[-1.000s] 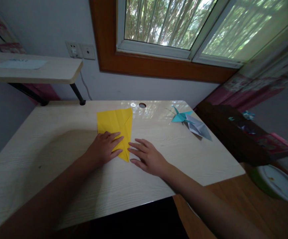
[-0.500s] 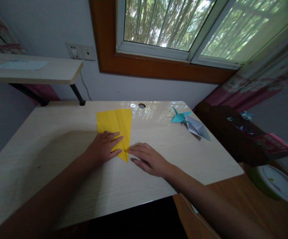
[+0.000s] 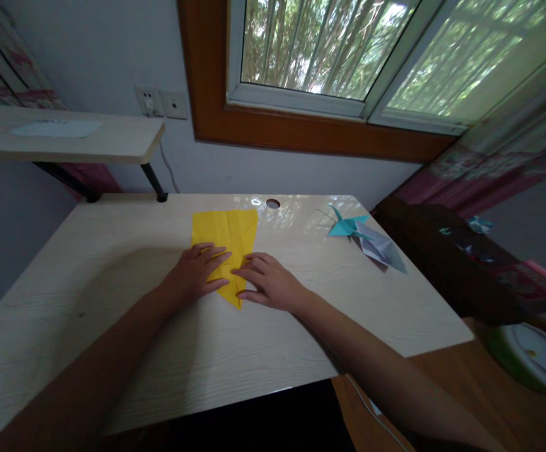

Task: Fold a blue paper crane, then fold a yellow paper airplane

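A yellow sheet of paper lies on the pale desk, creased lengthwise and folded in to a point at its near end. My left hand rests on the paper's left part, fingers spread and pointing right. From the other side my right hand reaches over the lower right edge, its fingers apart and laid on the paper near the pointed end. Parts of the sheet are hidden under both hands.
A teal folded paper crane and a grey-white folded paper piece sit at the desk's far right. On the left a raised shelf stands on black legs and carries a white sheet. A round cable hole is near the back edge.
My right hand has moved up and left, from beside the paper's right edge onto the paper. My left hand stays on the sheet. The whole view has shifted slightly.
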